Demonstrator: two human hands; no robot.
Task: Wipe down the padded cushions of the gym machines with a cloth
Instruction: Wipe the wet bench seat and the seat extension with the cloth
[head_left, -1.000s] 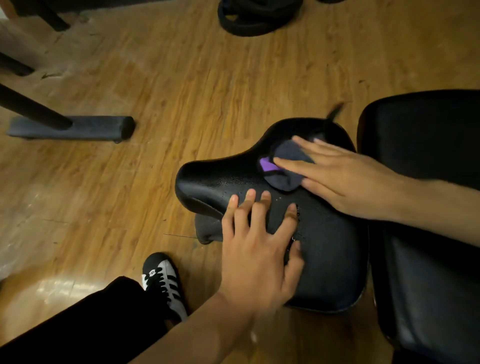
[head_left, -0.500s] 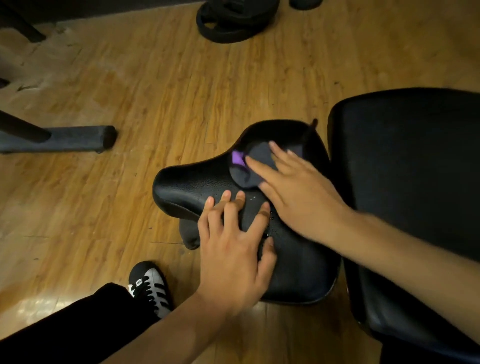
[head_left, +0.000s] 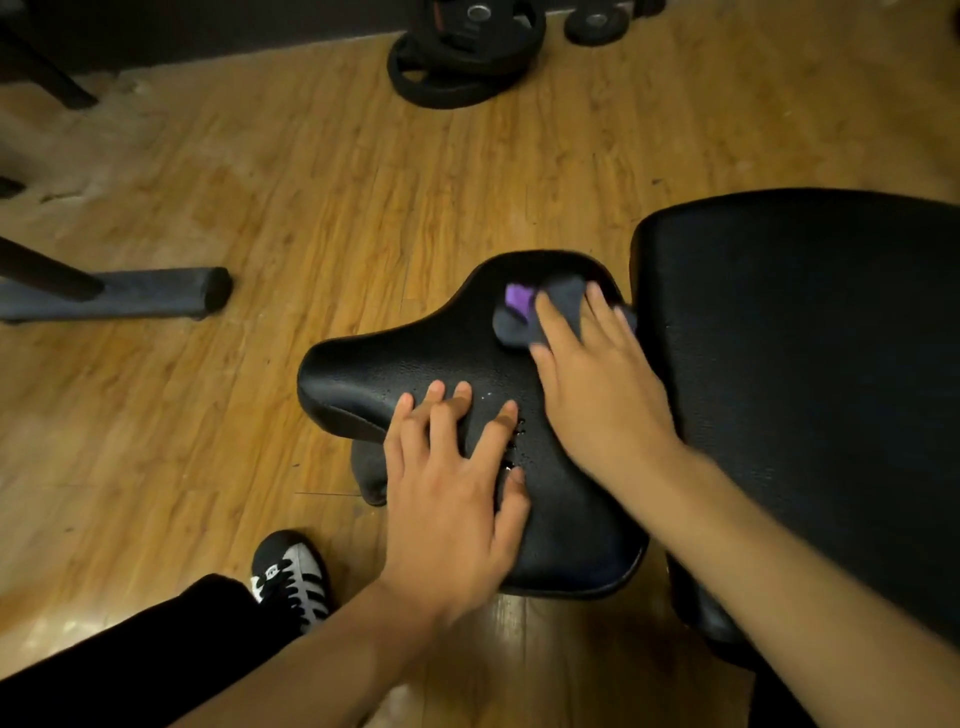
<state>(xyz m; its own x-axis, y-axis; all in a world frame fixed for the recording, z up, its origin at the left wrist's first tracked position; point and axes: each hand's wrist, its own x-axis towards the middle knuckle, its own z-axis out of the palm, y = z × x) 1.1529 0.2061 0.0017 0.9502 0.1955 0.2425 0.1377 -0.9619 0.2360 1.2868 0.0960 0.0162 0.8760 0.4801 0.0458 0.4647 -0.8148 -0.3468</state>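
Cloth (head_left: 514, 323), small, soft and limp, sits at 1 o'clock on the seat cushion (head_left: 395, 364), pinned flat under the straight fingers of the right hand (head_left: 602, 395). It will likely bunch, so press it palm-flat. Left hand (head_left: 452, 499), fingers spread wide, rests at 7 o'clock on the slick-looking vinyl.

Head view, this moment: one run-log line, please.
step: seat cushion wipe | right hand: pressing dark cloth flat, cushion's far end | left hand: spread flat on cushion's near half
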